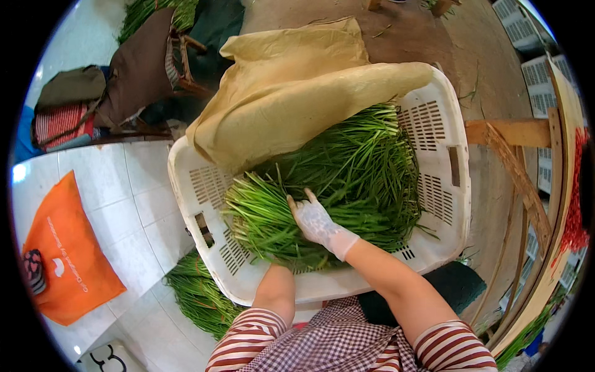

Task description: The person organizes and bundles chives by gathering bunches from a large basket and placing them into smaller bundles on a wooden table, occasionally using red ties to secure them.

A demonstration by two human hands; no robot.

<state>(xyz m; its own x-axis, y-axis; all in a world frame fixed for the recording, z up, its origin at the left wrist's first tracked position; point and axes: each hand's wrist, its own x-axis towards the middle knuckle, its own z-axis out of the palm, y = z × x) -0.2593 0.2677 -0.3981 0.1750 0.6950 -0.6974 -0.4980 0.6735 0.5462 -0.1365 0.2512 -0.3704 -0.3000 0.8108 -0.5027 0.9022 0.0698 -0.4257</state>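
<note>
A white plastic basket (458, 204) stands before me, with long green leafy stalks (353, 153) laid in it. One lighter bundle of the stalks (258, 197) lies at the left, cut ends toward the basket's left wall. My right hand (316, 218), in a thin whitish glove with bare fingertips, lies over this bundle with some fingers extended. Whether it grips the stalks is unclear. My left forearm (276, 286) reaches over the near rim, and the left hand is hidden under the leaves. A yellowish cloth sheet (288, 111) drapes over the basket's far side.
More green bundles (200, 293) lie on the tiled surface (148, 204) at left, near an orange bag (69, 260) bearing writing. A chair with a brown cloth (139, 69) stands at upper left. Wooden framing (516, 132) and white crates (539, 83) are at right.
</note>
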